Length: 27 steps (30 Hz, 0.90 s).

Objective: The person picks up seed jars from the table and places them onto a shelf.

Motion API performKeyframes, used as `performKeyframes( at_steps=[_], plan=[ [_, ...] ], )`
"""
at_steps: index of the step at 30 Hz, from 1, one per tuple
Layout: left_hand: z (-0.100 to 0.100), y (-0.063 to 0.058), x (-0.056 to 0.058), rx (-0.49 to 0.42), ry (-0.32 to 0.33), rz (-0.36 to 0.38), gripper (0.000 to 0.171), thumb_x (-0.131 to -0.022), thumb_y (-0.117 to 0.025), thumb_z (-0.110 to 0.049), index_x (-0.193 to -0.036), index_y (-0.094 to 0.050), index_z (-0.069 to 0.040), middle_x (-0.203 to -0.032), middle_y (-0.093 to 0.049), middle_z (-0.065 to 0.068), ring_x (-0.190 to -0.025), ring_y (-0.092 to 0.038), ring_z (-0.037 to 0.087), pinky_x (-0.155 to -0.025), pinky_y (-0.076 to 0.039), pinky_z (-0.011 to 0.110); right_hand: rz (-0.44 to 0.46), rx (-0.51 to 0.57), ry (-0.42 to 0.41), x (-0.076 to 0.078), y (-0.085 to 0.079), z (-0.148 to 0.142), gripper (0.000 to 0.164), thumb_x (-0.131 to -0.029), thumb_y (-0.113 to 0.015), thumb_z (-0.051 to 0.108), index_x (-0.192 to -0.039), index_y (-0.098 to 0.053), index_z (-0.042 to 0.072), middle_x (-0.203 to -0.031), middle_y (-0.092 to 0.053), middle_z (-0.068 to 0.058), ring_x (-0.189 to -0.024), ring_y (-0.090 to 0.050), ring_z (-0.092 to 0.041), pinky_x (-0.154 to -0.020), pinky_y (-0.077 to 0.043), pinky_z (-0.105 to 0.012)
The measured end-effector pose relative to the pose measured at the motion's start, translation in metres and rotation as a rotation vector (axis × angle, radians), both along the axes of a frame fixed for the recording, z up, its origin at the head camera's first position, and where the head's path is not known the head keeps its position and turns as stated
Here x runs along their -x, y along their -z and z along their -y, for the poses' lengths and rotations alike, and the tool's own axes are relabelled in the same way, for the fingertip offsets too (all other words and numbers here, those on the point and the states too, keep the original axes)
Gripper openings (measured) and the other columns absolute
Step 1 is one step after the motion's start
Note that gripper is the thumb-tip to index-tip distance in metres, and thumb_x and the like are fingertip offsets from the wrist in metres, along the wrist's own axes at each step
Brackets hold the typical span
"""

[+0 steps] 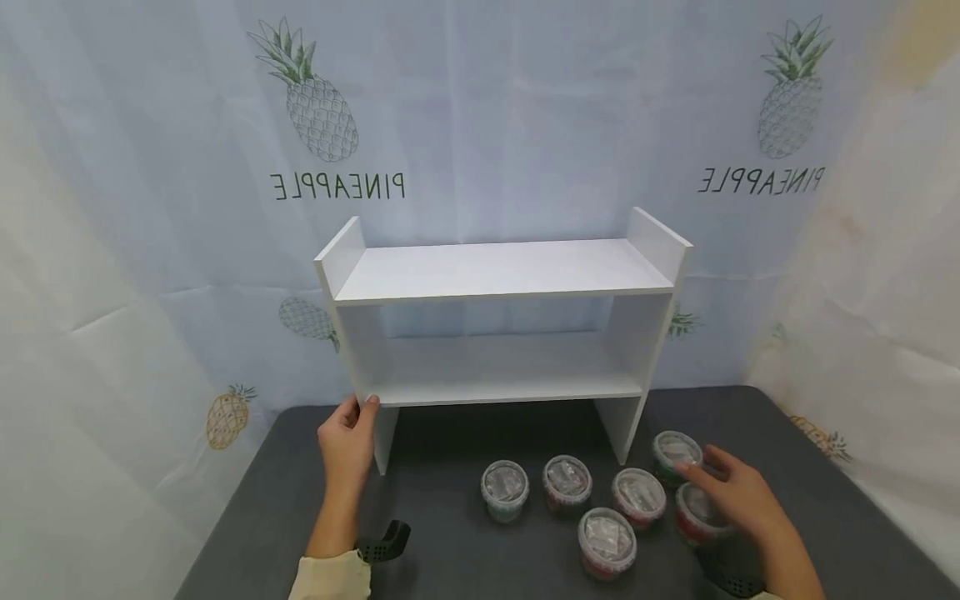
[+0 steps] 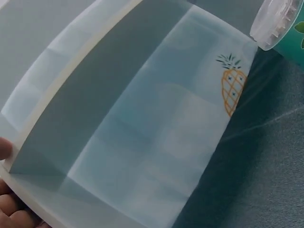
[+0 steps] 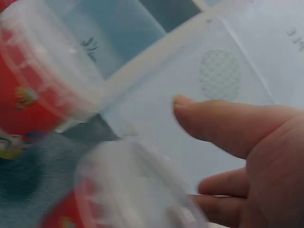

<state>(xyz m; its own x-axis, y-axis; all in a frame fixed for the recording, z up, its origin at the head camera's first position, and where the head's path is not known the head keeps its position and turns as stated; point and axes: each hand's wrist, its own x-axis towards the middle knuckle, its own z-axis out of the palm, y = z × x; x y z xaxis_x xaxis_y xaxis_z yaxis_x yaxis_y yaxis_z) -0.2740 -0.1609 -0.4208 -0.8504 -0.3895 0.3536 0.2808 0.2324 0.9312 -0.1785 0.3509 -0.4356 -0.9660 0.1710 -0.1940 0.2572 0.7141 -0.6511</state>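
Note:
A white two-tier shelf unit (image 1: 487,390) stands on the dark table. My left hand (image 1: 351,433) grips the unit's left side panel at the height of the lower shelf. In the left wrist view, its thumb (image 2: 4,148) and curled fingers lie on opposite sides of the panel's edge. At the right, my right hand (image 1: 742,493) reaches over a green lidded tub (image 1: 675,450) and a red lidded tub (image 1: 699,510), thumb and fingers spread apart. The right wrist view shows the thumb (image 3: 209,118) extended above a blurred clear lid (image 3: 133,185), with nothing pinched.
More lidded tubs stand in front of the unit: a pale green one (image 1: 505,492) and red ones (image 1: 566,483), (image 1: 639,497), (image 1: 607,543). A pineapple-print cloth (image 1: 487,108) hangs behind and at both sides. The dark table (image 1: 442,533) has its right edge beyond my right hand.

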Motion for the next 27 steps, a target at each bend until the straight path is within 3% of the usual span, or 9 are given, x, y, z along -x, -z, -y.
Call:
performKeyframes(
  at_steps=[3,7,15,19,23,27],
  plan=[
    [0.0,-0.004,0.002,-0.021,0.011,0.003,0.045,-0.096,-0.063,-0.035,-0.128,-0.065,-0.002,-0.119,-0.069,0.015,-0.097,-0.062,-0.006,-0.076,-0.046,0.005,0.001,-0.02,-0.03,-0.003,-0.007,-0.008,0.093,-0.097,-0.047,0.058,-0.15,-0.019,-0.012,-0.15,-0.029,-0.036,-0.132,-0.038,-0.054,-0.092,-0.048,-0.056],
    [-0.002,-0.007,0.004,-0.06,0.018,0.001,0.045,-0.096,-0.064,-0.034,-0.125,-0.066,-0.001,-0.119,-0.069,0.016,-0.094,-0.062,-0.007,-0.076,-0.047,0.006,0.051,0.004,-0.076,-0.008,-0.01,-0.018,0.09,-0.098,-0.05,0.055,-0.148,-0.023,-0.015,-0.146,-0.037,-0.036,-0.13,-0.039,-0.055,-0.089,-0.049,-0.054],
    [-0.009,-0.01,0.006,-0.133,0.03,0.026,0.039,-0.093,-0.069,-0.027,-0.12,-0.068,0.001,-0.117,-0.068,0.019,-0.088,-0.062,-0.004,-0.073,-0.048,0.011,0.142,0.204,-0.169,-0.03,0.001,-0.045,0.079,-0.098,-0.057,0.037,-0.148,-0.024,-0.014,-0.147,-0.036,-0.037,-0.122,-0.05,-0.052,-0.087,-0.053,-0.051],
    [-0.008,-0.01,0.008,-0.148,0.003,0.034,0.039,-0.092,-0.07,-0.027,-0.119,-0.069,0.001,-0.116,-0.068,0.019,-0.087,-0.061,-0.004,-0.072,-0.047,0.012,0.106,0.203,-0.196,-0.029,0.008,-0.043,0.078,-0.095,-0.062,0.031,-0.144,-0.028,-0.018,-0.131,-0.053,-0.036,-0.109,-0.062,-0.041,-0.081,-0.055,-0.045],
    [-0.007,-0.008,0.01,-0.137,-0.017,0.0,0.036,-0.091,-0.069,-0.025,-0.117,-0.069,0.001,-0.115,-0.069,0.018,-0.086,-0.063,-0.004,-0.071,-0.048,0.011,0.092,0.158,-0.157,-0.026,0.014,-0.034,0.078,-0.092,-0.066,0.034,-0.142,-0.034,-0.017,-0.118,-0.066,-0.018,-0.099,-0.064,-0.025,-0.076,-0.054,-0.041],
    [-0.006,-0.002,0.01,-0.11,-0.079,-0.096,0.03,-0.089,-0.071,-0.018,-0.114,-0.071,-0.001,-0.112,-0.069,0.015,-0.085,-0.067,0.005,-0.068,-0.05,0.01,0.083,0.128,-0.109,-0.025,0.021,-0.024,0.078,-0.092,-0.067,0.037,-0.141,-0.037,-0.015,-0.116,-0.067,-0.015,-0.097,-0.064,-0.023,-0.076,-0.054,-0.04]
  ],
)
